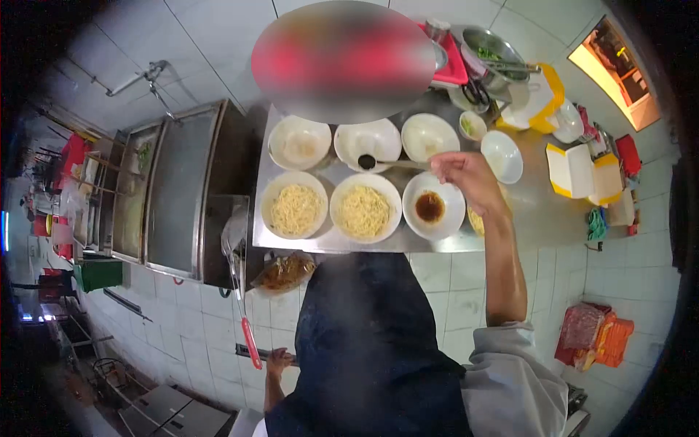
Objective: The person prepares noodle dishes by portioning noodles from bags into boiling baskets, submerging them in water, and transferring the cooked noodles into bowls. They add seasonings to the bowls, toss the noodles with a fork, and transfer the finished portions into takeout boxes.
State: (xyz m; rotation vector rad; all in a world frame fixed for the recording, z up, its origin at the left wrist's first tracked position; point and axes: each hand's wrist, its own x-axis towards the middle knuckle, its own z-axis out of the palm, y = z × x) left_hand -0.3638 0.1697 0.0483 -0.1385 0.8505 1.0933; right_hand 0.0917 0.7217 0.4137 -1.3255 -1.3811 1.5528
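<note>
My right hand [466, 178] is closed on the thin handle of a small ladle [397, 164]. The ladle's bowl, with dark liquid in it, is over the middle back white bowl [351, 135]. In the front row, one bowl of noodles [297, 207] stands at the left and another bowl of noodles [365, 210] in the middle. Under my right wrist side is a white bowl with brown sauce [429, 207]. Two more white bowls, one at back left [300, 142] and one at back right [429, 137], flank the middle one. My left hand [278, 362] hangs low at my side, its fingers loosely apart and holding nothing visible.
The steel table [539, 218] carries a white bowl [502, 156], open yellow-and-white boxes [571, 171] and a pot with greens [495, 54]. At left are a steel sink-like unit [182, 189] and a red-handled strainer [250, 342]. A bag [284, 273] sits below the table edge.
</note>
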